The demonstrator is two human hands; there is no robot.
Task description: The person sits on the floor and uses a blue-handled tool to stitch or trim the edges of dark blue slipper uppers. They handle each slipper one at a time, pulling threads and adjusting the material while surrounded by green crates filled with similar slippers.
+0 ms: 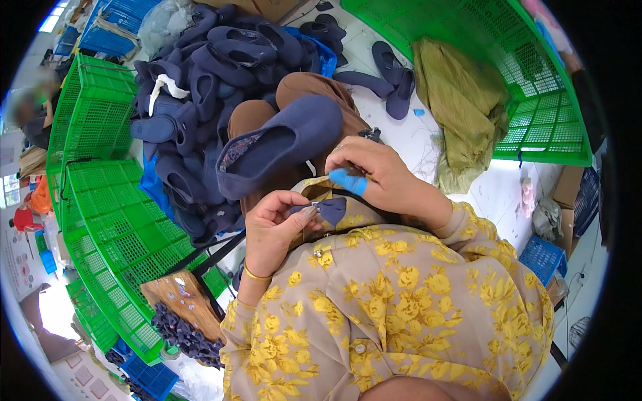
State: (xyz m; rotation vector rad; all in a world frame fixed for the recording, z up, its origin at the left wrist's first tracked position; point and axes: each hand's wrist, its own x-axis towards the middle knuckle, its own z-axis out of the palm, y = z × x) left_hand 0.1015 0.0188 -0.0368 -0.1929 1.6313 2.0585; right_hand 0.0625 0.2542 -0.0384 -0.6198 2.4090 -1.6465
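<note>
My left hand (274,224) pinches a small navy fabric bow (332,211) between thumb and fingers, close to my body. A small shiny bit shows at the bow's middle, by the thumb. Just up and to the right, my right hand (378,175) is closed, its fingertips drawn together; what they hold, if anything, is too small to make out. Blue tape (348,181) wraps one of its fingers. Beyond both hands, a navy slipper (311,127) rests on my brown-clad knees, its opening facing up and a patterned lining showing inside.
A large heap of navy slippers (200,87) lies ahead to the left, beside green plastic crates (110,220). Olive cloth (461,100) lies by another green crate (535,127) at right. At my left, a wooden board (180,304) adjoins many navy bows (184,337).
</note>
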